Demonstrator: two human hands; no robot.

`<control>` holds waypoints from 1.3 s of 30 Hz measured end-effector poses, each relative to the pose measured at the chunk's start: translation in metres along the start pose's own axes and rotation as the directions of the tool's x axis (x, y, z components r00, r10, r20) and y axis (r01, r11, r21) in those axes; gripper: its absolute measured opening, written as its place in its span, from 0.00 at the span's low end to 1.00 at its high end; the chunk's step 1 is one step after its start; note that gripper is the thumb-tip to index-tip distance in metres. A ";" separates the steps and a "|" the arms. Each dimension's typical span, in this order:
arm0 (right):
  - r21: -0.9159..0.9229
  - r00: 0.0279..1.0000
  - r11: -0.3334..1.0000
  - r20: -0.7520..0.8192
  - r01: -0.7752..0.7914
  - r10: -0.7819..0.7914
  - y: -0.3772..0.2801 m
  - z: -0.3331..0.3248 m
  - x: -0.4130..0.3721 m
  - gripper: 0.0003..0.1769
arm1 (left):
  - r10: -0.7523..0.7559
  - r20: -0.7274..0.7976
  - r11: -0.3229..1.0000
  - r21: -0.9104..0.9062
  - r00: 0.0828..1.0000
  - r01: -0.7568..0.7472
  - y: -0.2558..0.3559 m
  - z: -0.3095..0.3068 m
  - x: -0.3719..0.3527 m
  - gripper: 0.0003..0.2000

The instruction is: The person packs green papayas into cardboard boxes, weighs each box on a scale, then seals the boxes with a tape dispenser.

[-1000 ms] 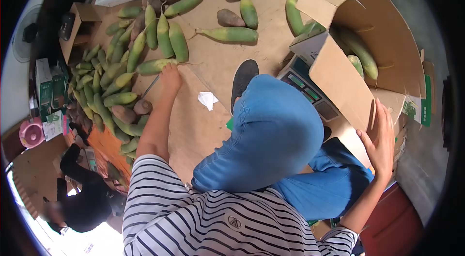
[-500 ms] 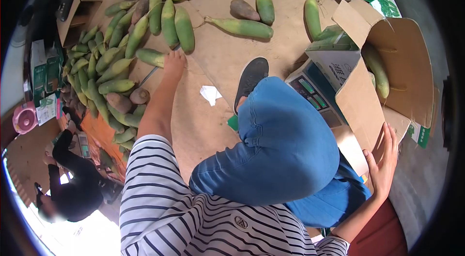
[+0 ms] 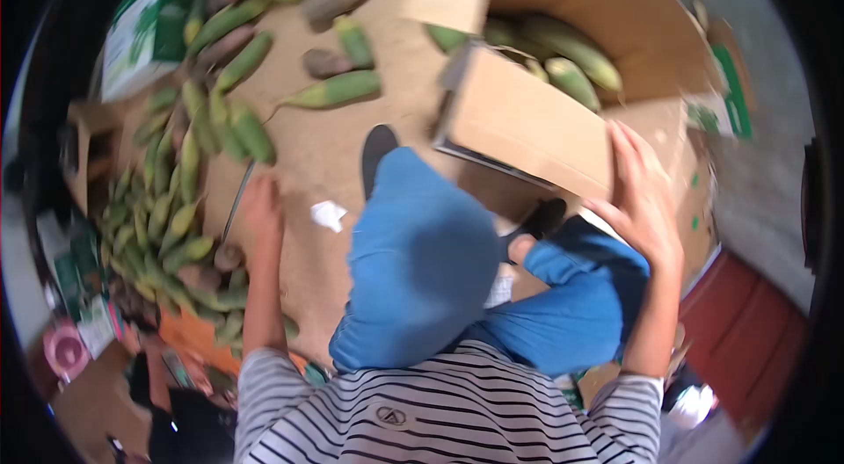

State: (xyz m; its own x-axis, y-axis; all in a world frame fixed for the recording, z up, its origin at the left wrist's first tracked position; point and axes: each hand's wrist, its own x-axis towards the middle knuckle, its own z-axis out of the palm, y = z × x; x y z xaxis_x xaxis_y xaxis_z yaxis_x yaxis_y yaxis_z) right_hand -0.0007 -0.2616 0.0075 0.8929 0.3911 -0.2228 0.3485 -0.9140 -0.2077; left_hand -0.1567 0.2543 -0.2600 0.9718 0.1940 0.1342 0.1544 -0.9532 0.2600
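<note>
My left hand [image 3: 262, 202] is over the cardboard-covered floor beside a thin dark rod [image 3: 237, 198]. Motion smears its fingers, and I cannot make out anything in them. Just beyond it lie several green radishes [image 3: 252, 132], their pale tips pointing away. At the right, my right hand [image 3: 646, 192] grips the near end of an open cardboard box [image 3: 536, 117], its thumb low and its fingers higher along the edge. Inside the box are several large green radishes [image 3: 571, 82].
A heap of green radishes [image 3: 158, 218] lies at the left, near a green-and-white carton [image 3: 141, 25]. Some purplish radishes [image 3: 338, 3] lie further off. A crumpled white paper [image 3: 329, 215] is by my bent knee. Another person in black [image 3: 189, 420] is at lower left.
The view has swung toward the right, showing more of the box's inside. My left hand, earlier on a green radish, has drawn back and no radish shows at it. My right hand has moved along the box.
</note>
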 end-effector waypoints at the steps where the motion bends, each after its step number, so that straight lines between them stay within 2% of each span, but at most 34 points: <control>1: 0.009 1.000 1.000 -0.010 0.004 -0.004 0.004 0.003 -0.002 0.54 | -0.150 -0.034 0.980 -0.136 0.988 0.144 0.009 -0.009 0.000 0.10; 2: 0.002 1.000 1.000 -0.020 0.011 -0.011 0.007 0.006 -0.003 0.55 | -0.308 -0.045 0.922 -0.261 0.950 0.286 0.014 -0.022 0.001 0.10; 4: -0.011 0.997 0.998 -0.057 0.054 -0.055 0.012 0.011 -0.003 0.55 | -0.511 -0.004 0.745 -0.502 0.860 0.440 0.020 -0.047 0.009 0.12; 6: 0.008 0.993 0.998 -0.096 0.068 -0.067 0.016 0.016 -0.005 0.55 | -0.571 -0.090 0.606 -0.717 0.816 0.345 0.059 -0.084 0.030 0.12; 7: 0.020 0.991 0.997 -0.109 0.077 -0.075 0.018 0.017 -0.007 0.54 | -0.536 -0.166 0.590 -0.775 0.828 0.227 0.112 -0.125 0.052 0.15; 8: 0.017 0.994 0.998 -0.095 0.057 -0.055 0.019 0.017 -0.009 0.55 | -0.468 -0.265 0.625 -0.774 0.843 0.103 0.136 -0.153 0.068 0.15; 9: 0.018 0.996 0.999 -0.082 0.044 -0.042 0.018 0.017 -0.009 0.55 | -0.480 -0.325 0.560 -0.829 0.815 -0.001 0.173 -0.181 0.086 0.16; 10: 0.020 0.997 0.999 -0.071 0.034 -0.033 0.017 0.017 -0.009 0.56 | -0.460 -0.420 0.596 -0.799 0.783 -0.078 0.201 -0.205 0.101 0.17; 11: 0.019 0.996 0.999 -0.074 0.040 -0.039 0.017 0.018 -0.011 0.55 | -0.491 -0.450 0.533 -0.832 0.746 -0.151 0.224 -0.223 0.117 0.17; 12: 0.016 0.996 0.999 -0.078 0.048 -0.047 0.018 0.020 -0.012 0.55 | -0.367 -0.492 0.368 -0.856 0.790 -0.362 0.228 -0.226 0.132 0.15; 14: 0.009 0.995 0.998 -0.075 0.066 -0.065 0.021 0.022 -0.011 0.55 | -0.359 -0.468 0.233 -0.883 0.807 -0.408 0.280 -0.232 0.156 0.14; 17: 0.005 0.996 0.998 -0.061 0.062 -0.061 0.023 0.024 -0.012 0.54 | -0.192 -0.304 0.219 -0.940 0.933 -0.261 0.323 -0.205 0.181 0.13; 19: -0.004 0.993 0.997 -0.097 0.072 -0.072 0.025 0.027 -0.012 0.54 | 0.018 -0.231 0.395 -0.892 0.973 -0.219 0.335 -0.196 0.183 0.13; 21: -0.027 0.993 0.998 -0.097 0.063 -0.066 0.027 0.030 -0.010 0.54 | 0.052 -0.314 0.527 -0.797 0.948 -0.294 0.356 -0.214 0.162 0.13; 25: -0.073 0.982 0.996 -0.175 0.059 -0.071 0.031 0.039 -0.008 0.56 | 0.231 -0.376 0.471 -0.764 0.898 -0.441 0.414 -0.255 0.125 0.13; 27: -0.089 0.986 0.993 -0.142 0.078 -0.090 0.030 0.046 -0.007 0.56 | 0.427 -0.328 0.554 -0.641 0.843 -0.531 0.442 -0.255 0.124 0.13; 29: -0.103 0.996 0.994 -0.076 0.041 -0.049 0.023 0.043 -0.006 0.55 | 0.601 -0.183 0.552 -0.610 0.778 -0.569 0.468 -0.234 0.132 0.14; 30: -0.101 0.988 0.995 -0.148 0.025 -0.040 0.023 0.045 -0.006 0.53 | 0.661 -0.064 0.606 -0.543 0.748 -0.581 0.472 -0.217 0.137 0.15; 31: -0.053 0.988 0.998 -0.148 0.031 -0.038 0.024 0.042 -0.007 0.50 | 0.705 0.061 0.644 -0.474 0.707 -0.601 0.473 -0.198 0.139 0.16; 33: -0.035 0.983 0.999 -0.184 -0.002 -0.005 0.027 0.031 -0.012 0.39 | 0.778 0.200 0.615 -0.435 0.596 -0.657 0.460 -0.162 0.142 0.21; 34: 0.012 0.980 1.000 -0.200 -0.008 0.010 0.030 0.019 -0.018 0.33 | 0.812 0.208 0.573 -0.459 0.545 -0.679 0.449 -0.142 0.143 0.25; 35: 0.061 0.977 0.998 -0.211 -0.024 0.037 0.034 0.013 -0.022 0.26 | 0.812 0.222 0.583 -0.327 0.539 -0.744 0.444 -0.133 0.137 0.31; 36: 0.050 0.878 0.998 -0.476 -0.027 0.047 0.040 0.032 -0.018 0.17 | 0.810 0.284 0.576 -0.226 0.513 -0.786 0.447 -0.132 0.132 0.38; 37: 0.077 0.831 0.997 -0.553 -0.028 0.066 0.041 0.025 -0.021 0.14 | 0.775 0.347 0.605 -0.161 0.529 -0.780 0.461 -0.142 0.117 0.45; 38: 0.082 0.787 0.995 -0.609 -0.060 0.098 0.037 0.015 -0.023 0.12 | 0.775 0.379 0.571 -0.074 0.506 -0.818 0.465 -0.139 0.107 0.43; 39: 0.089 0.691 0.996 -0.718 -0.031 0.086 0.033 0.007 -0.021 0.10 | 0.767 0.405 0.534 0.026 0.497 -0.845 0.468 -0.135 0.104 0.41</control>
State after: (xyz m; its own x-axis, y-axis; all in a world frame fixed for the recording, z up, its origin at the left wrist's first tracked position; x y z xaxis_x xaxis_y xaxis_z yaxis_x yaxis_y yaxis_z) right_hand -0.0102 -0.2990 -0.0010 0.8511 0.1143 0.5124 0.2937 -0.9126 -0.2844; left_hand -0.0075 -0.1405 0.0052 0.6738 -0.7289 -0.1214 -0.7343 -0.6788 0.0006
